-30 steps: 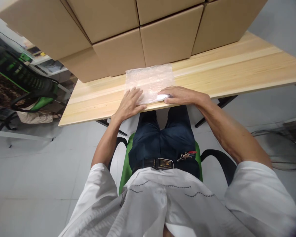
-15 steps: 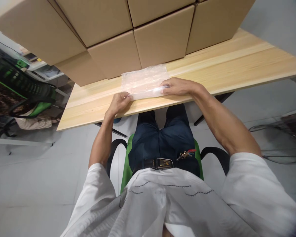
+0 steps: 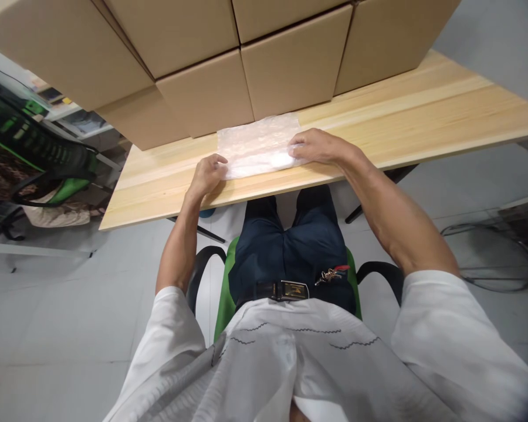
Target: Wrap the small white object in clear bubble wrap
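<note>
A sheet of translucent bubble wrap (image 3: 257,140) lies flat on the wooden table, its near edge folded over in a whitish, shiny strip. My left hand (image 3: 208,174) grips the near left corner between thumb and fingers. At the right end of the fold, my right hand (image 3: 315,145) has its fingers curled onto the strip, with a bright glare beside the fingertips. Whether anything lies inside the fold cannot be made out.
Stacked cardboard boxes (image 3: 294,64) stand right behind the wrap along the table (image 3: 422,114). The table's front edge runs just above my lap. At the left is a black and green office chair (image 3: 48,152); a wire hoop (image 3: 497,258) stands at the right.
Both hands have moved slightly away from me. The near edge, a narrow roll before, now lies as a wider, flatter fold.
</note>
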Motion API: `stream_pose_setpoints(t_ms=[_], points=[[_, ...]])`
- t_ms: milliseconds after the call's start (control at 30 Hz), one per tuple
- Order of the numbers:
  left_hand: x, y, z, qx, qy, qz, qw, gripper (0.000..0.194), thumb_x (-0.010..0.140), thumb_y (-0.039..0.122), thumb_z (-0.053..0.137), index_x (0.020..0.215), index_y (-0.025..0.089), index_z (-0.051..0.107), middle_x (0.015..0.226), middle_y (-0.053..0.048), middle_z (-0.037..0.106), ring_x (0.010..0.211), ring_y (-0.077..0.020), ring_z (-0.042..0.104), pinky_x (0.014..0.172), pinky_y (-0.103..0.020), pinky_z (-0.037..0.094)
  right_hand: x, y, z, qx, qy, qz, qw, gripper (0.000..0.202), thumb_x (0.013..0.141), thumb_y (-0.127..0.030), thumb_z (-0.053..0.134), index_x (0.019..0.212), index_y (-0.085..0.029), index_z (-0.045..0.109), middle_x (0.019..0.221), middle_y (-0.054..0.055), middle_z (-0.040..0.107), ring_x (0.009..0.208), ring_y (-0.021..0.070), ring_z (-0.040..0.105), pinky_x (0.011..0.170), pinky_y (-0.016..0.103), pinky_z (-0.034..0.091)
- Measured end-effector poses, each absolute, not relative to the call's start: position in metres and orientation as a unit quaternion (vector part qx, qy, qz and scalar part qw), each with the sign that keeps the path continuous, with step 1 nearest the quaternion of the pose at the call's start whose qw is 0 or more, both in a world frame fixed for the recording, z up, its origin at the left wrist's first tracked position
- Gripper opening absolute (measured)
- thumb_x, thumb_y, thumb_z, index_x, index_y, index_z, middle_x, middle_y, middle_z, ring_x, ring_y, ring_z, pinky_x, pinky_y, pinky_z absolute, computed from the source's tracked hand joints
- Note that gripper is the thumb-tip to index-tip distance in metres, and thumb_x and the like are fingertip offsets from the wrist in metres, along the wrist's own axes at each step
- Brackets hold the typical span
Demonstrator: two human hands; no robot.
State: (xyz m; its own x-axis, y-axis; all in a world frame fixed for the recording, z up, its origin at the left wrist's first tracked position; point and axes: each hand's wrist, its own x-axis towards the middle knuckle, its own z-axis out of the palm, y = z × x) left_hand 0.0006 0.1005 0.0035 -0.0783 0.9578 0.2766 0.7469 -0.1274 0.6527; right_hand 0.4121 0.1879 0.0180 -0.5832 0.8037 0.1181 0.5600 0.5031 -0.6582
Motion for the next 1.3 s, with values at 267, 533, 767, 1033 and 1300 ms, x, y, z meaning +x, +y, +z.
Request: stream_pose_setpoints(t_ms=[267,533,767,1033,1300], points=[[0.014,0.095,-0.001,0.684,0.658,0.312,0.042,0.042,0.099,0.033,0.088,0.141,0.03,0.088,0.138,-0.019,0.086,0.149,-0.0512,0.077,0.138,-0.067,0.058,0.41,0.192,0.011,-0.398,-0.843,0.29,0.217,0.041,0.102,-0.061,0.081,0.115,-0.027,0.098,0.112,0.009,0.096,0.115,0.0382,0.088,0.105,0.051,0.073],[0.133,0.097,-0.006,0.85,0.49,0.179,0.07,0.06,0.119,0.047,0.07,0.174,0.023,0.076,0.187,-0.021,0.074,0.172,-0.0463,0.071,0.145,-0.059,0.057,0.409,0.186,0.013,-0.415,-0.834,0.289,0.22,0.041,0.103,-0.055,0.079,0.122,-0.024,0.099,0.115,0.009,0.097,0.118,0.0386,0.087,0.108,0.049,0.071],[0.143,0.111,-0.014,0.847,0.492,0.186,0.079,0.054,0.118,0.04,0.072,0.171,0.027,0.081,0.175,-0.016,0.083,0.162,-0.0428,0.078,0.138,-0.056,0.062,0.411,0.189,0.003,-0.426,-0.825,0.275,0.25,0.049,0.103,-0.048,0.08,0.141,-0.025,0.1,0.137,0.01,0.099,0.141,0.0434,0.087,0.125,0.053,0.069],[0.15,0.095,-0.009,0.842,0.518,0.143,0.033,0.058,0.125,0.04,0.066,0.18,0.025,0.075,0.186,-0.02,0.078,0.157,-0.0447,0.08,0.132,-0.058,0.062,0.425,0.193,-0.015,-0.435,-0.815,0.256,0.283,0.058,0.107,-0.052,0.076,0.152,-0.023,0.098,0.124,0.015,0.1,0.125,0.0452,0.093,0.121,0.064,0.075],[0.145,0.098,-0.002,0.862,0.49,0.128,0.028,0.059,0.124,0.036,0.066,0.18,0.022,0.077,0.177,-0.02,0.084,0.158,-0.0434,0.081,0.13,-0.056,0.064,0.436,0.158,-0.01,-0.441,-0.825,0.116,0.334,0.06,0.123,-0.054,0.063,0.17,-0.023,0.084,0.169,0.022,0.086,0.163,0.0527,0.073,0.142,0.071,0.058]])
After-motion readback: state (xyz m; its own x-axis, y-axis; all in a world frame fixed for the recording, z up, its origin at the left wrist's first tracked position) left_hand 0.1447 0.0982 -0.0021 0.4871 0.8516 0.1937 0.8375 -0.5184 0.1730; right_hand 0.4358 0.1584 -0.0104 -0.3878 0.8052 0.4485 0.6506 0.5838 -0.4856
